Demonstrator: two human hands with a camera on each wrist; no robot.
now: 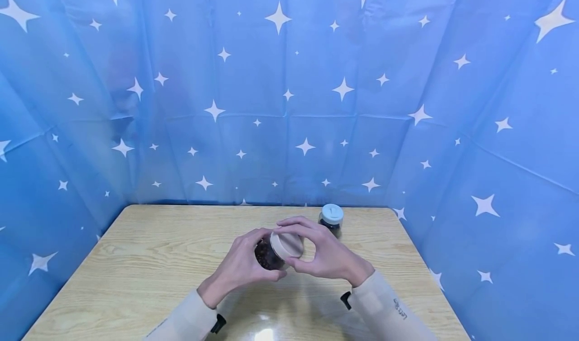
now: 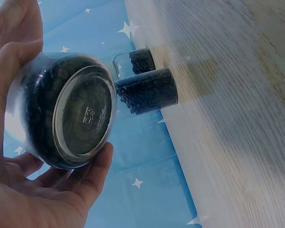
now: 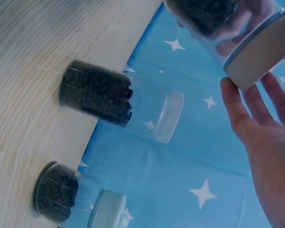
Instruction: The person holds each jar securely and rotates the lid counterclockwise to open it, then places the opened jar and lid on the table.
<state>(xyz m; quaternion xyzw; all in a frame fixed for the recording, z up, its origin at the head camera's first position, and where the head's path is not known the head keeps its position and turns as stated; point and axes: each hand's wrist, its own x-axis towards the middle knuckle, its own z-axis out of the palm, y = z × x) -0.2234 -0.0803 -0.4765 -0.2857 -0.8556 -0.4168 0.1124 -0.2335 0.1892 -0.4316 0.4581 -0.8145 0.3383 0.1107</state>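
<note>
Both hands hold one jar [image 1: 271, 253] in the air over the middle of the table [image 1: 135, 260], a little toward the person. It is a clear jar packed with dark beans, tipped on its side, with its beige lid [image 1: 288, 245] toward the right hand.

The left hand [image 1: 239, 266] cups the glass body: in the left wrist view the thumb [image 2: 12, 61] lies over the top of the jar and the fingers [image 2: 92, 173] curl under its base, so the bottom [image 2: 83, 118] faces that camera. The right hand [image 1: 323, 253] wraps the lid, fingers arched over its top and thumb below; in the right wrist view the fingers [image 3: 242, 118] are slightly spread and touch the lid's rim.

Behind the right hand, a second jar [image 1: 331, 218] with a pale blue lid stands upright near the far edge of the table, just beside the knuckles but not touching. The right wrist view shows two bean jars on the table: one nearer [image 3: 97, 92] with a clear upper part and pale lid, one farther [image 3: 57, 192]. In the head view only one shows; the hands may hide the other.

The blue star-printed curtain [image 1: 289, 105] closes in the table at the back and on both sides, hanging right at the far edge. The left half of the table is bare wood, as is the strip between the forearms and the near edge. To the right, the edge lies close beyond the right sleeve [image 1: 384, 306].
</note>
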